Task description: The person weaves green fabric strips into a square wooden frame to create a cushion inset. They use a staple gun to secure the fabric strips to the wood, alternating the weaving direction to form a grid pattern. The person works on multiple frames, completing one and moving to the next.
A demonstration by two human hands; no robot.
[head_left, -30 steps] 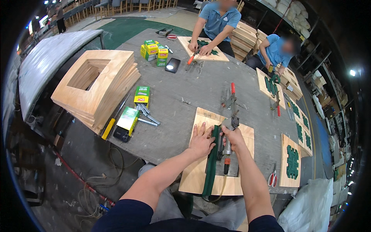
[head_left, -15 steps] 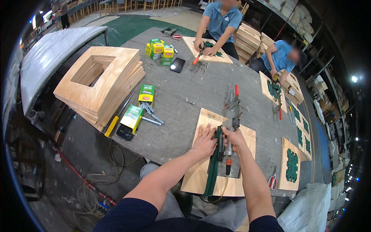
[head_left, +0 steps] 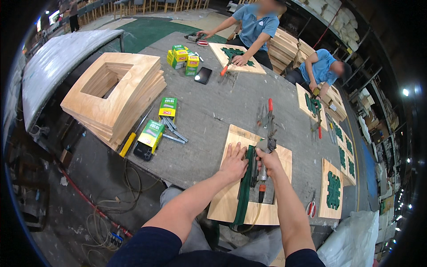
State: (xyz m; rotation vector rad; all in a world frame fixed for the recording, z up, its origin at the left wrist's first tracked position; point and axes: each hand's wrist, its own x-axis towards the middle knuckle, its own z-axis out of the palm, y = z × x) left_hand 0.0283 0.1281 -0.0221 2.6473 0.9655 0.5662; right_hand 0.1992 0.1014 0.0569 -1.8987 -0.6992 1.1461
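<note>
A light wooden frame (head_left: pixel 220 210) with a square opening lies at the table edge in front of me. A green webbing strap (head_left: pixel 242 207) runs along the opening's left part and hangs toward the near edge. My left hand (head_left: pixel 234 164) lies flat on the frame, fingers stretched, fingertips at the strap. In my right hand (head_left: pixel 270 163), the fingers wrap round an air staple gun (head_left: pixel 262 177), its hose trailing toward me. The gun's long magazine is beside the strap; its nose contact is hidden. Just beyond stands a red-handled metal clamp-like tool (head_left: pixel 270 116).
Stacked wooden frames (head_left: pixel 129 73) stand left, near a yellow-handled screwdriver (head_left: pixel 128 144), staple boxes (head_left: pixel 168 108), loose staple strips (head_left: pixel 174 133) and phones (head_left: pixel 203 75). Right are red-handled snips (head_left: pixel 311 207) and a webbed frame (head_left: pixel 324 202). Two co-workers (head_left: pixel 258 22) work across the table.
My hands keep nearly the same hold and place. The far co-worker has moved one hand off their frame, leftward to a tool at the table's far edge. The view has shifted slightly.
</note>
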